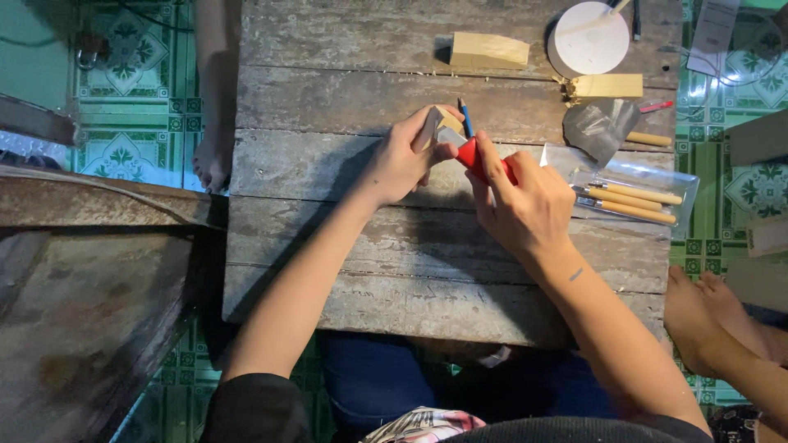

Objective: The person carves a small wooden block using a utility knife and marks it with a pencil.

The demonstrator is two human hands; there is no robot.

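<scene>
Plainly risking a slip: blade likely skidding off the small wood block [446, 121] toward the left hand [404, 157], fingers [428, 128] sitting close beside the cutting edge; risking too a loosened hold letting the block twist. Left hand closing firmly around the block, holding it just above the plank table [328, 98]; right hand [525, 201] clenching tight round the red-handled knife [476, 156], tip touching the block, pencil [465, 117] lying just beyond.
</scene>
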